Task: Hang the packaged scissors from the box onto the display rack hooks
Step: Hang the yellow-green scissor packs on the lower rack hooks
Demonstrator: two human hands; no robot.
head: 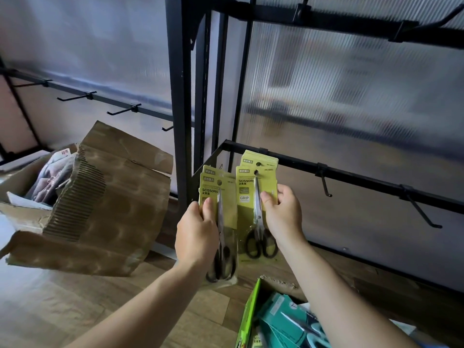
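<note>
My left hand (195, 234) grips a small stack of yellow-green scissors packs (218, 194), black handles at the bottom. My right hand (283, 212) pinches another yellow-green scissors pack (247, 194) by its right edge, thumb on the front. That pack's hole sits at a hook on the black display rack (351, 175), where several more packs (259, 159) hang behind it. An open box (248, 320) at the bottom holds teal scissors packs (288, 320).
Bare hooks (325, 187) (424, 217) stick out of the same rail to the right. A torn cardboard box (105, 209) with mixed goods stands on the wooden floor at left. Another rail with bare hooks (75, 97) runs along the left wall.
</note>
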